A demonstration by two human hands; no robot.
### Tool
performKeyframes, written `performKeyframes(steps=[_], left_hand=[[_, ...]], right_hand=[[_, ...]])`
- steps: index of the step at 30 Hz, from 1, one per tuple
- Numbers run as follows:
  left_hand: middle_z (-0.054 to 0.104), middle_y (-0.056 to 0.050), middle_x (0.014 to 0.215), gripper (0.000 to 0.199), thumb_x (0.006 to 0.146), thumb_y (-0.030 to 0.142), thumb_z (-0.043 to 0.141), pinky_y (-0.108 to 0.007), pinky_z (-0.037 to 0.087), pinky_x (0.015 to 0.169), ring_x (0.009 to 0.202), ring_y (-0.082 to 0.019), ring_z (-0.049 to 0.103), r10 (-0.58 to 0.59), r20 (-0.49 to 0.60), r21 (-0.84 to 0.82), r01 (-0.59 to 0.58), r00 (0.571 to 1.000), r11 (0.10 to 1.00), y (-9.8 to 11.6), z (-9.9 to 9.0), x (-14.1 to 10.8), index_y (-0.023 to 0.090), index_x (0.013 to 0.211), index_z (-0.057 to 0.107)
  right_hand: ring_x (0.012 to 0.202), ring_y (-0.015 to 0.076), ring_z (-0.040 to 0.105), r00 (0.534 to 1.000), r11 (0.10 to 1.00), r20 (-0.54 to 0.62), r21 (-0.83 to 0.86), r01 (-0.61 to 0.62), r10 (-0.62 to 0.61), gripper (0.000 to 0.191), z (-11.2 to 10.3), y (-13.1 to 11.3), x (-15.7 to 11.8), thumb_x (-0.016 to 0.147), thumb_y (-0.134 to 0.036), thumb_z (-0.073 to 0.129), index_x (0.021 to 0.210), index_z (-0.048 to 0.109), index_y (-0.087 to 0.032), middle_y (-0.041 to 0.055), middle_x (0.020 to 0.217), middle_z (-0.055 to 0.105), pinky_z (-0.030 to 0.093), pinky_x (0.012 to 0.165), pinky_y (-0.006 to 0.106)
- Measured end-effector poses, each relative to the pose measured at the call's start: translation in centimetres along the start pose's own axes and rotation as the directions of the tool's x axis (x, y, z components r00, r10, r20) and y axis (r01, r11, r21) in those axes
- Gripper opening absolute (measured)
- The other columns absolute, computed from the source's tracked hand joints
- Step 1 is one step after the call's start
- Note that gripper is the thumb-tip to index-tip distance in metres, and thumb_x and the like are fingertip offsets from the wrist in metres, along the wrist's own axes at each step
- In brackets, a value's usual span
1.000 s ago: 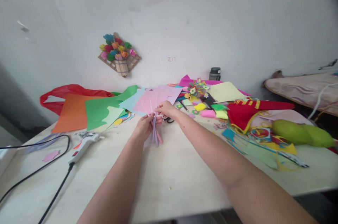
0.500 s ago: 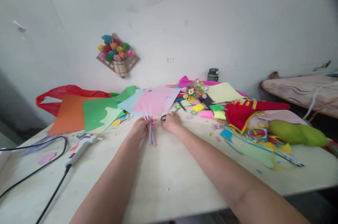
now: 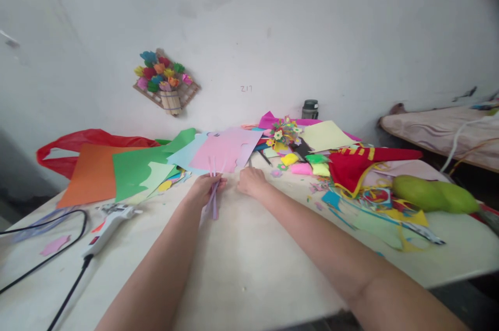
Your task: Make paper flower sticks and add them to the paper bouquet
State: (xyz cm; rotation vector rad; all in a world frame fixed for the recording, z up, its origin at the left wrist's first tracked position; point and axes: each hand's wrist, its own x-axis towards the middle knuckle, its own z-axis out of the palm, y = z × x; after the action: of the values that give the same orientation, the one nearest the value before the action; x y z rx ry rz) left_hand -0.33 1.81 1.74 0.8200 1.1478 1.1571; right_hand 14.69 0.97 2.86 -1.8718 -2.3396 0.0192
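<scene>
Thin purple paper strips (image 3: 214, 201) are pinched in my left hand (image 3: 205, 188), their ends sticking out above and below the fingers. To its right, my right hand (image 3: 252, 182) is closed round the scissors (image 3: 250, 163); only a small part of them shows above the fist, and the handles are hidden. Just beyond both hands lies a pink paper sheet (image 3: 222, 149) with notches cut in its edge, overlapping a light blue sheet (image 3: 187, 151).
A glue gun (image 3: 107, 227) with a black cable lies at the left, near orange (image 3: 93, 175) and green sheets (image 3: 134, 172). At the right are clay packets (image 3: 302, 169), a red cloth (image 3: 351, 167), paper scraps and a green object (image 3: 432, 194). A bottle (image 3: 310, 109) stands behind.
The view has shifted slightly to the right. My right hand has turned, so the black scissor handle no longer shows. The strips in my left hand have tilted.
</scene>
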Motion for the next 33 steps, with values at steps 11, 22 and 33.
performKeyframes(steps=[11, 22, 33], left_hand=[[0.062, -0.008, 0.056, 0.007, 0.076, 0.008, 0.052, -0.017, 0.047, 0.043, 0.043, -0.01, 0.056, 0.064, -0.009, 0.088, -0.063, 0.998, 0.994, -0.3, 0.0, 0.4, 0.009, 0.068, 0.053], [0.062, -0.008, 0.06, 0.01, 0.069, 0.006, 0.059, -0.019, 0.05, 0.05, 0.05, -0.012, 0.06, 0.065, 0.054, 0.123, -0.071, 0.996, 0.99, -0.1, -0.3, 0.9, 0.01, 0.071, 0.051], [0.059, -0.005, 0.053, 0.017, 0.066, 0.006, 0.061, -0.022, 0.047, 0.05, 0.045, -0.012, 0.058, 0.092, 0.083, 0.132, -0.102, 0.992, 0.986, -0.2, 0.0, 0.6, 0.013, 0.072, 0.047]], right_hand=[[0.088, 0.0226, 0.059, 0.977, 0.999, -0.213, 0.045, -0.001, 0.011, 0.036, -1.5, 1.7, 0.8, 0.081, -0.031, 0.035, 0.094, 0.065, -0.015, 0.0146, 0.092, 0.064, 0.042, 0.07, 0.029], [0.111, 0.0242, 0.045, 0.999, 1.0, 0.044, 0.012, -0.029, 0.029, 0.04, 1.2, 7.2, 7.0, 0.077, -0.018, 0.04, 0.115, 0.052, -0.017, 0.011, 0.121, 0.05, 0.035, 0.089, 0.036], [0.11, 0.0228, 0.043, 0.989, 0.986, 0.028, -0.08, 0.148, -0.146, 0.037, 1.4, 7.7, 9.1, 0.081, -0.028, 0.04, 0.115, 0.053, -0.024, 0.0066, 0.122, 0.05, 0.027, 0.092, 0.038]])
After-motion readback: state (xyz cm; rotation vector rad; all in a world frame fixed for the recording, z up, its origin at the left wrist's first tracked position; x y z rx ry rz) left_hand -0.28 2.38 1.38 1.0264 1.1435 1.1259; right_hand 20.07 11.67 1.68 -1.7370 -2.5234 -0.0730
